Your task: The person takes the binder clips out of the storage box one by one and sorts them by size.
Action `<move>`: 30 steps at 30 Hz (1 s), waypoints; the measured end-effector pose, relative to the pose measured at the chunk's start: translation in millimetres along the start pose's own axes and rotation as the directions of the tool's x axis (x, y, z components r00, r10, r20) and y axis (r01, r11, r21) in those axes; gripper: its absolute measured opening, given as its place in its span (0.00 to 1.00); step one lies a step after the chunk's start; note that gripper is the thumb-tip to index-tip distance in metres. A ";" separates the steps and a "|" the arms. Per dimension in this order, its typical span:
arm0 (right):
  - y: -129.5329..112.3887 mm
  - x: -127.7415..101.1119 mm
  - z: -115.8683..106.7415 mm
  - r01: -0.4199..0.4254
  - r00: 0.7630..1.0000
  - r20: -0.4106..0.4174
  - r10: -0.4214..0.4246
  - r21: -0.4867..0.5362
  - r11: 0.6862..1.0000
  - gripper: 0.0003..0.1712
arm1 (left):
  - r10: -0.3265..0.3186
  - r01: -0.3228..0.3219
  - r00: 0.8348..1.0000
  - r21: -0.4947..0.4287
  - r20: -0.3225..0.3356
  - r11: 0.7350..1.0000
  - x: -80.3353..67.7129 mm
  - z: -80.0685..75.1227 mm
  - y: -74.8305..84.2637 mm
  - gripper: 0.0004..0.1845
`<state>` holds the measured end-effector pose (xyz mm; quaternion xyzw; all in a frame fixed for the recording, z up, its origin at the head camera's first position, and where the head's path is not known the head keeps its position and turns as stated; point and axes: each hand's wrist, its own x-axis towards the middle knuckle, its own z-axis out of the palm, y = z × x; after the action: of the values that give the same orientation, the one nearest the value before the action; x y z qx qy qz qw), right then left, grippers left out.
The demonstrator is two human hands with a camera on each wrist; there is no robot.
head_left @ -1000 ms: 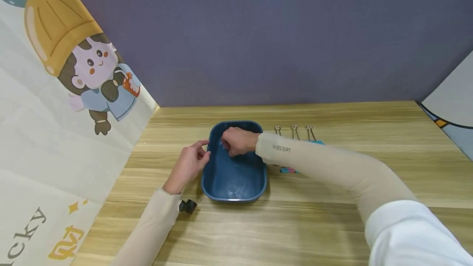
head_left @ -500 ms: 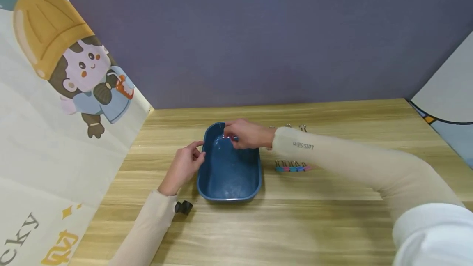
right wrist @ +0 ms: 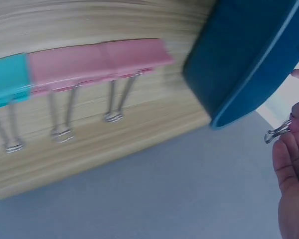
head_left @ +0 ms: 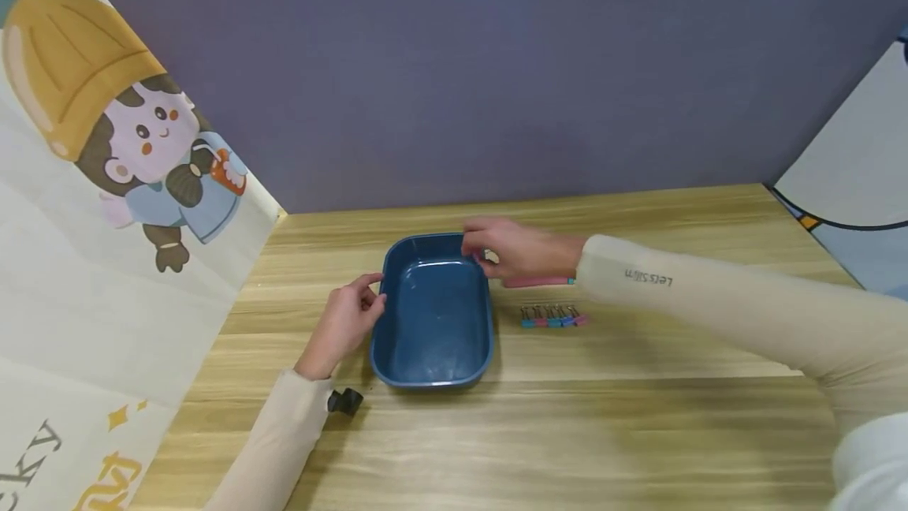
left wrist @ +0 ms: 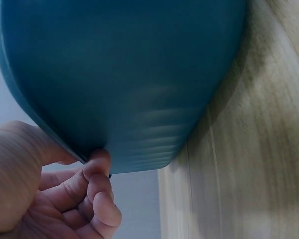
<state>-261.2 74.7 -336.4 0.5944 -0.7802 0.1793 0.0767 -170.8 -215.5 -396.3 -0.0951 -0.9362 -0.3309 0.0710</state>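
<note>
A deep blue plastic tub (head_left: pixel 431 322) stands on the wooden table. My left hand (head_left: pixel 344 318) pinches its left rim; in the left wrist view, thumb and finger meet at the rim (left wrist: pixel 65 137). Over the tub's far right rim is my right hand (head_left: pixel 514 247), which holds a small pink binder clip (right wrist: pixel 279 130) with silver handles between its fingers. Large binder clips lie side by side just right of the tub: pink ones (right wrist: pixel 70 67) and a turquoise one (right wrist: pixel 9 82), partly hidden by the right hand and sleeve in the head view.
A row of small coloured binder clips (head_left: pixel 553 322) lies on the table right of the tub, nearer than the large ones. A black object (head_left: pixel 345 401) sits at the left wrist. A dark panel (head_left: pixel 496 85) borders the table's back, and a printed sheet (head_left: pixel 64 282) its left side.
My right hand has risen from inside the tub and moved right to its far right rim, holding the small clip. The row of small clips has come into sight. My left hand stays at the rim.
</note>
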 end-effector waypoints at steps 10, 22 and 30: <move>13.1 -52.1 -5.8 -0.011 0.998 -0.058 0.010 -0.029 1.000 0.11 | 0.046 -0.046 0.999 0.003 -0.016 0.999 0.7 -0.8 -0.7 0.18; 15.2 -112.6 -4.3 -0.096 0.994 0.046 0.097 -0.032 0.995 0.13 | 0.012 -0.012 1.000 0.022 0.009 1.000 -1.1 -1.2 0.0 0.18; 13.6 -154.0 7.7 -0.145 0.985 0.095 0.147 -0.021 0.989 0.17 | 0.024 -0.024 1.000 0.036 0.001 0.999 -0.5 -1.7 0.4 0.18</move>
<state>-230.1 213.6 -397.3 0.5429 -0.8257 0.1501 0.0301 -170.1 -216.4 -394.8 -0.1051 -0.9408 -0.3131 0.0764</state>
